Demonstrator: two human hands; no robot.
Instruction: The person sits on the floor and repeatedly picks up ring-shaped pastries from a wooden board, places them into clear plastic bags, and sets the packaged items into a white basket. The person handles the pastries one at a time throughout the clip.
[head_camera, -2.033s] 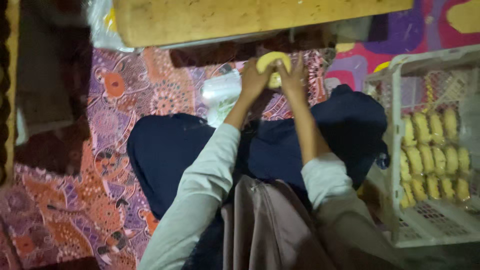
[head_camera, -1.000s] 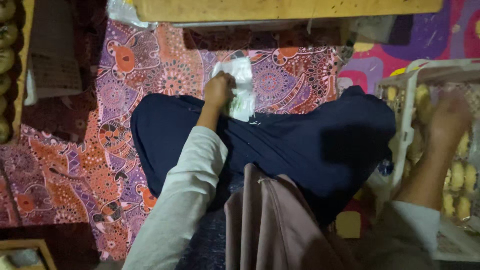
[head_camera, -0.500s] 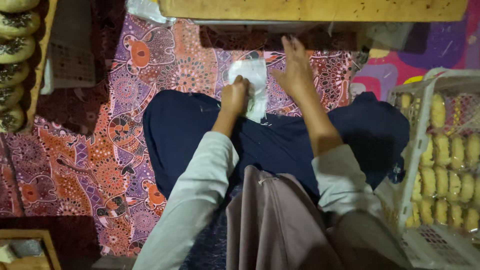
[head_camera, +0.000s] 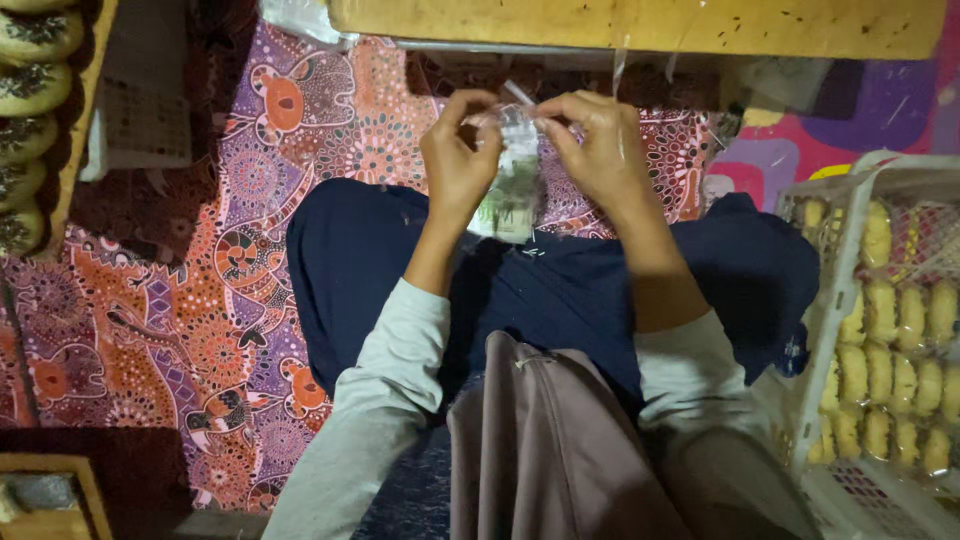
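- The left hand (head_camera: 458, 150) and the right hand (head_camera: 598, 148) meet above the lap (head_camera: 560, 280), both pinching the top edge of a small clear bag (head_camera: 512, 185)
- Left fingers (head_camera: 470, 105) are clamped on the bag's left corner; right fingers (head_camera: 560, 110) are clamped on its right corner
- The bag hangs between the two hands, its lower end dangling just above the lap; it looks thin and see-through, with a pale printed patch near the bottom
- The lap is covered in dark blue cloth; grey sleeves (head_camera: 385, 400) run from it up to the hands
- A brownish cloth (head_camera: 545, 450) hangs below the lap, nearest the camera
- A patterned mat (head_camera: 200, 260) in red, purple and orange lies under and left of the lap
- A white crate (head_camera: 830, 330) sits right of the lap, close to the knee, holding rows of yellow cakes (head_camera: 890, 340) wrapped in clear film
- A wooden board (head_camera: 640, 20) lies beyond the hands, far side of the lap
- Far left of the lap, a wooden tray (head_camera: 85, 90) holds round breads (head_camera: 30, 90) with dark topping, only partly in view
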